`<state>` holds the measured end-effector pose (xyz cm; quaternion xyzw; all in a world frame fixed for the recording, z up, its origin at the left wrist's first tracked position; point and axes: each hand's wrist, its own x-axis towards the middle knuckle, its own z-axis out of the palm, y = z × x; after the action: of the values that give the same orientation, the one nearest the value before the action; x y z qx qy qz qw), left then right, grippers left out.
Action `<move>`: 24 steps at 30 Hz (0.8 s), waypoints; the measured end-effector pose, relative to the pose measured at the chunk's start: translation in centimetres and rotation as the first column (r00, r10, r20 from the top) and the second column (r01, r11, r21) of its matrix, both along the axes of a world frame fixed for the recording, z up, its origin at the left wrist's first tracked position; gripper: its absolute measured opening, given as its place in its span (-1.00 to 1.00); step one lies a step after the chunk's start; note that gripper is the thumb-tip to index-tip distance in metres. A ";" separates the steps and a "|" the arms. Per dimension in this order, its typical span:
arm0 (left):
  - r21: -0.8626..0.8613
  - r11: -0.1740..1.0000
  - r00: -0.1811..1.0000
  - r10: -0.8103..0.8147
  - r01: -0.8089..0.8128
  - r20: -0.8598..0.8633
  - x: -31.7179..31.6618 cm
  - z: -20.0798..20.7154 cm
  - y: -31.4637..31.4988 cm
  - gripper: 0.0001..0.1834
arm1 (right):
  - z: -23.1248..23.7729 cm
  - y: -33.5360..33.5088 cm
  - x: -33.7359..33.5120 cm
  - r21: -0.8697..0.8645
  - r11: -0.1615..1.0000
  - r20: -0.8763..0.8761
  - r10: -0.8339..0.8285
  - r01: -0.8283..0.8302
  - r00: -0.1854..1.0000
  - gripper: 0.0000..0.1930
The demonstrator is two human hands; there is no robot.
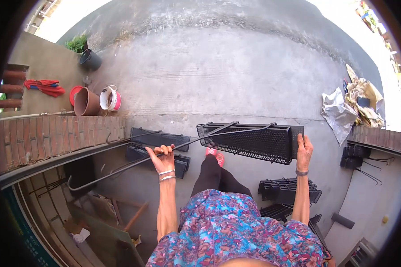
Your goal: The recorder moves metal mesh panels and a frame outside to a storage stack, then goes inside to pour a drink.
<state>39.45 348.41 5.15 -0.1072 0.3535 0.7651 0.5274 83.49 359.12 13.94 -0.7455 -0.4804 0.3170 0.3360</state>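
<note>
Across my body I hold a black perforated metal basket [249,141] with long black hooked rods [120,169] fixed to its rim. My left hand [164,156] is closed around the rods partway along, and their bent hook ends point off to the left. My right hand [304,150] grips the basket's right end, where a flat perforated panel [297,138] shows; the fingers behind it are partly hidden. Below the rods, more black baskets [156,137] rest on the ground by the brick edge. Another pile of black baskets [289,190] lies beside my right forearm.
On the left, a brown pot [86,102], a white and pink bucket [110,99] and a dark green pot [90,59] stand near a low brick ledge [58,138]. Crumpled sheeting [338,111] lies at right. More hooked black baskets [354,155] sit by the right wall.
</note>
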 end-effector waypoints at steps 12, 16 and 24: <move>-0.215 0.975 0.976 0.092 -0.048 0.199 -3.8 -9.2 25.5 -0.44 | -1.9 24.5 -2.0 0.101 0.994 0.048 -0.051 0.046 0.998 -0.69; -0.151 0.988 0.974 0.076 -0.044 0.216 -4.7 -12.0 33.8 -0.43 | -0.5 34.1 -3.4 0.100 0.995 0.218 -0.003 -0.019 0.976 -0.68; -0.265 0.962 0.947 0.138 -0.059 0.289 -6.7 -18.0 53.0 -0.40 | -3.8 55.5 -6.5 0.086 0.995 0.195 0.036 -0.054 0.980 -0.70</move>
<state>32.71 401.40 -12.85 -0.3079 0.3569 0.7136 0.5183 77.03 414.57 10.14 -0.7456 -0.5415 0.2284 0.3141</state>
